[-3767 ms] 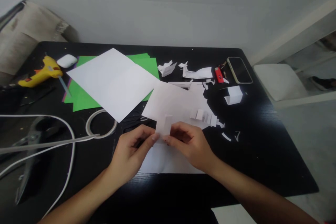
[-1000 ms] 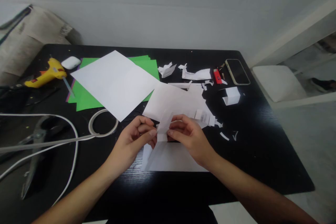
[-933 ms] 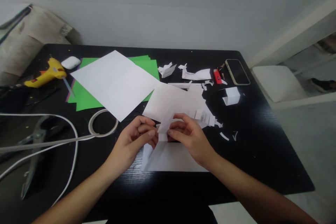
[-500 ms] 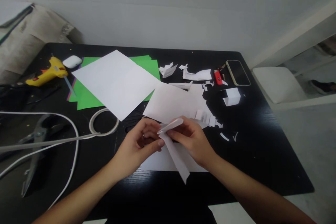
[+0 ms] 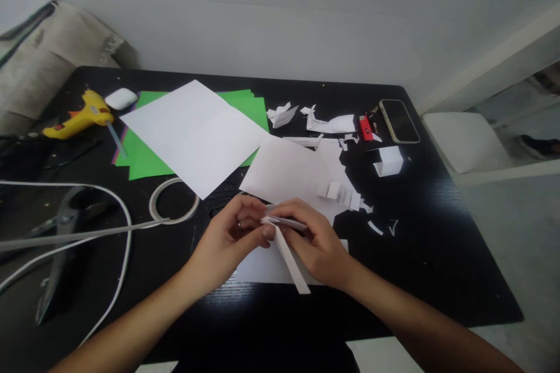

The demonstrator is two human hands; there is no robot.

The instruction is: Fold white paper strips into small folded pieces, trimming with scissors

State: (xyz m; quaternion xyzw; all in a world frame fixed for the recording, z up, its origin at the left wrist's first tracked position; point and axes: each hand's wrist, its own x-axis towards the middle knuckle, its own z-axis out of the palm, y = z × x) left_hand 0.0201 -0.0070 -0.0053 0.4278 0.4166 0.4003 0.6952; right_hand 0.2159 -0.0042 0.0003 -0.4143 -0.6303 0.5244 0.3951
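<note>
Both my hands meet over the near middle of the black table (image 5: pixel 437 256). My left hand (image 5: pixel 227 242) and my right hand (image 5: pixel 312 239) pinch a folded white paper strip (image 5: pixel 289 253) between fingers and thumbs. One arm of the strip lies flat between the fingertips, the other slants down toward me. Under my hands lies a white sheet (image 5: pixel 258 265) flat on the table. Just beyond them rests a larger white sheet (image 5: pixel 289 169) with small cut tabs at its right edge.
A big white sheet (image 5: pixel 192 134) covers green paper (image 5: pixel 144 160) at the back left. A yellow glue gun (image 5: pixel 79 116), white earbud case (image 5: pixel 121 98), pliers (image 5: pixel 61 233) and white cable (image 5: pixel 122 227) lie left. Paper scraps, a red lighter (image 5: pixel 365 127) and a phone (image 5: pixel 399 120) sit back right.
The strip stood upright between my fingers a second ago; it has since been folded over and turned, so one arm lies flat and the other points down toward me.
</note>
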